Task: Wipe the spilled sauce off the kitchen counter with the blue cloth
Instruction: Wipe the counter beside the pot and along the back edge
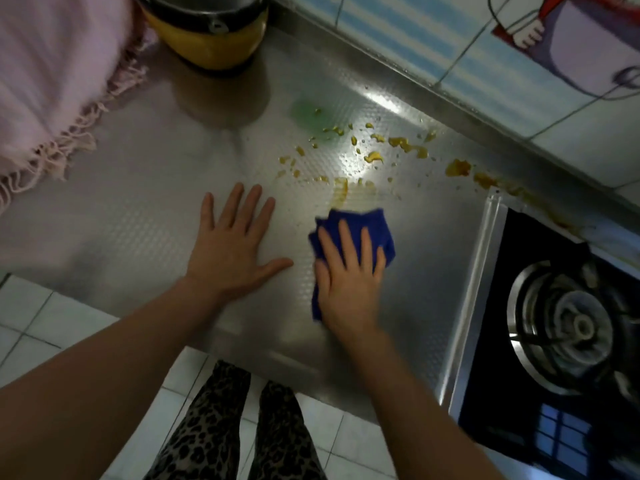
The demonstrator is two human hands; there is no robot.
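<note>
Yellow-brown sauce lies in splatters and blobs across the far right of the steel counter, trailing toward the back wall and the stove corner. My right hand presses flat on the crumpled blue cloth, just on the near side of the splatters. A smeared streak of sauce runs down to the cloth's far edge. My left hand rests flat on the counter to the left of the cloth, fingers spread, holding nothing.
A yellow pot with a dark rim stands at the back. A pink fringed cloth covers the far left. A gas stove is set into the counter at right. The tiled wall runs behind. A green patch shows near the sauce.
</note>
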